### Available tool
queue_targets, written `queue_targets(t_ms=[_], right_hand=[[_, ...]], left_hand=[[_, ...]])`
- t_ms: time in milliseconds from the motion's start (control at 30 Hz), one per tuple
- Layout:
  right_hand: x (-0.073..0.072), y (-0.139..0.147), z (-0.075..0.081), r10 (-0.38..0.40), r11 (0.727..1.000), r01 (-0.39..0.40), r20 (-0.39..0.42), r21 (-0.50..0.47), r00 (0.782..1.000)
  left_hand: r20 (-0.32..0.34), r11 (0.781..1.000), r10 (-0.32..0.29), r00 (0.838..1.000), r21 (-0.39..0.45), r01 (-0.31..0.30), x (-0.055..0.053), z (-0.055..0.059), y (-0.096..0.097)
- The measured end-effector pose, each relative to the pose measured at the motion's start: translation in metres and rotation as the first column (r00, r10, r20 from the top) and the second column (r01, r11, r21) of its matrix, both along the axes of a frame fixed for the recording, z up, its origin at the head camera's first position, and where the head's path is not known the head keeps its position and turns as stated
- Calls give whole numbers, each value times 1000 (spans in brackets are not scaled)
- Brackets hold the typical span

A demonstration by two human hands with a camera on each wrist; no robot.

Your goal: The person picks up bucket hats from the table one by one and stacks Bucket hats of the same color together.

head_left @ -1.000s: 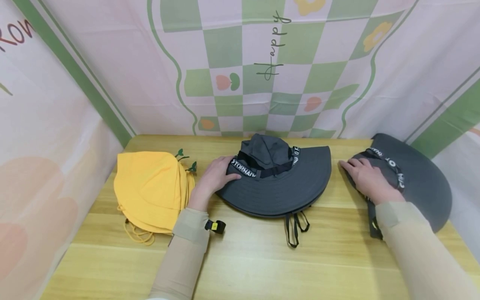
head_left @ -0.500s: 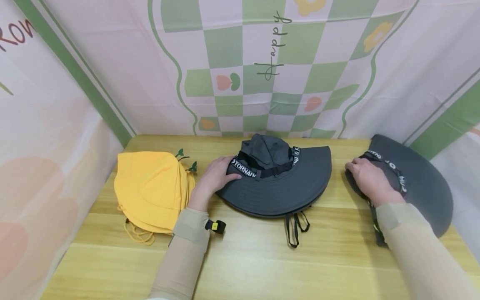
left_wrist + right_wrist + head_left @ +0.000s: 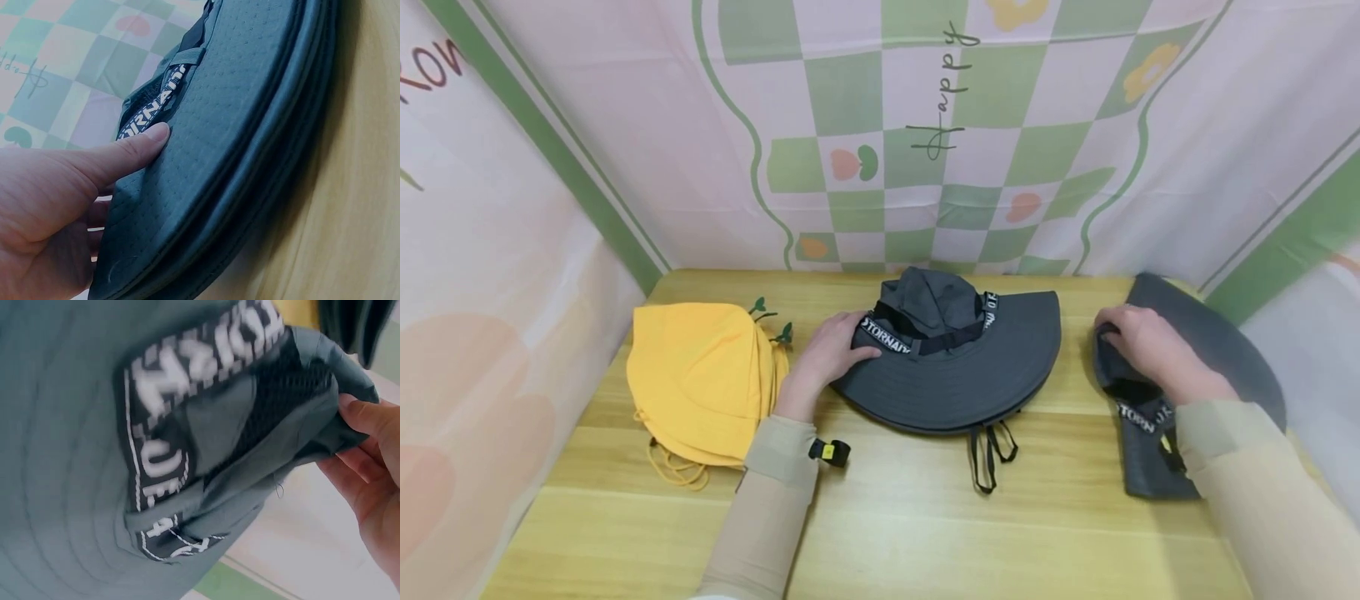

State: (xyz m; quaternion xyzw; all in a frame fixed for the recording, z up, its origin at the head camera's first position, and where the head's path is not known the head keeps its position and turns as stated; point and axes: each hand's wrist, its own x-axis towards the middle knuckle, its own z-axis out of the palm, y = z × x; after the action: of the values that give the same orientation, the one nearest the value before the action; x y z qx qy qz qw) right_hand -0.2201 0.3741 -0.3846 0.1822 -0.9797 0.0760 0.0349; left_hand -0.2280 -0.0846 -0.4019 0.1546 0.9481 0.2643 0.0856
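Note:
Dark grey bucket hats (image 3: 977,387) lie stacked in the middle of the table, with a lettered band round the top crown. My left hand (image 3: 827,362) holds the stack's left edge. In the left wrist view the thumb lies on the upper brim (image 3: 231,137), several brim layers show beneath, and the other fingers are partly hidden behind. At the right, my right hand (image 3: 1153,346) pinches the crown of another dark grey bucket hat (image 3: 1228,337), which is tilted. The right wrist view shows thumb and fingers (image 3: 362,419) on the crown fabric, beside the lettered band (image 3: 156,444).
Yellow hats (image 3: 700,375) with green sprouts and a yellow cord lie stacked at the left of the wooden table (image 3: 925,533). Black cords (image 3: 988,458) hang from the middle stack toward the front. A patterned cloth (image 3: 917,92) stands behind the table.
My right hand has closed on the right hat's crown and turned the hat, so its lettered band and brim now face more to the front. The left hand and both stacks stay put.

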Motion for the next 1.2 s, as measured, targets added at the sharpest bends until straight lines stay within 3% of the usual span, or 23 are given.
queue_targets(t_ms=[533,833,1200], right_hand=[[1,-27,32,43,987,-62,-129,-148,991],[6,-47,43,140,961,-199,-282,-191,949],[1,-70,49,192,943,-267,-328,-199,925]], left_hand=[[-1,1000,3,1000,-10,-3,-1,0,0],[-6,1000,2,1000,8,-2,0,-1,-1],[-5,999,-13,1000,32,13,1,1,3]])
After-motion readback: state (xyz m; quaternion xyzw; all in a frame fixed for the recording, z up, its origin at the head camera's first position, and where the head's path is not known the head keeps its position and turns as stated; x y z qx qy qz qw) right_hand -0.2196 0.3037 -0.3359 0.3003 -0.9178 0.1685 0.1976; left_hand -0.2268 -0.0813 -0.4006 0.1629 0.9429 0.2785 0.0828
